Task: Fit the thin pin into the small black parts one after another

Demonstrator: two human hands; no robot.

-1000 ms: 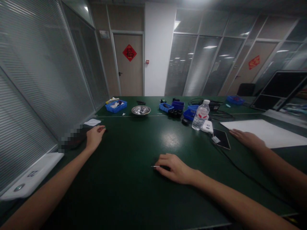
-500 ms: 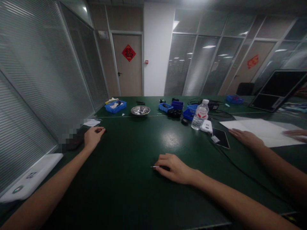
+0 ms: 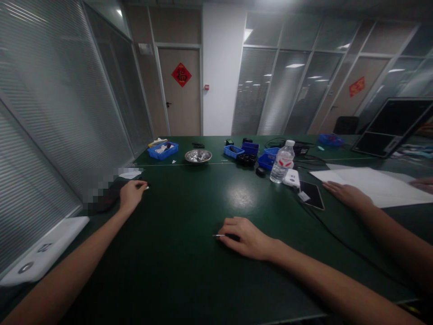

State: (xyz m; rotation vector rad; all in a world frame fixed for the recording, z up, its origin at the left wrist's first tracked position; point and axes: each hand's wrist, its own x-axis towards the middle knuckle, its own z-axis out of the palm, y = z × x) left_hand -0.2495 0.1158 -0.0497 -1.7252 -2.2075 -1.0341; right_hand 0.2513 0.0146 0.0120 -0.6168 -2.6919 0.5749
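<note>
My left hand (image 3: 131,195) is at the left side of the dark green table (image 3: 176,262), its thumb and fingers pinched on a small light-coloured piece (image 3: 146,187), too small to name. Just beyond that hand lies a white paper slip (image 3: 131,174). Resting at the middle of the table, my right hand (image 3: 246,239) is curled closed around a thin metal rod (image 3: 218,235); its tip points left, and the rest is hidden in the fingers.
A metal dish (image 3: 198,157) with small items and a blue tray (image 3: 163,151) stand at the back. A water bottle (image 3: 283,162), a tablet (image 3: 313,195) and cables lie right of centre. Another person's hand (image 3: 348,195) rests by a white sheet (image 3: 382,185).
The fingers of my left hand have shifted slightly, and the small light piece now shows at their tips. My right hand stays put. The other person's far hand has moved right.
</note>
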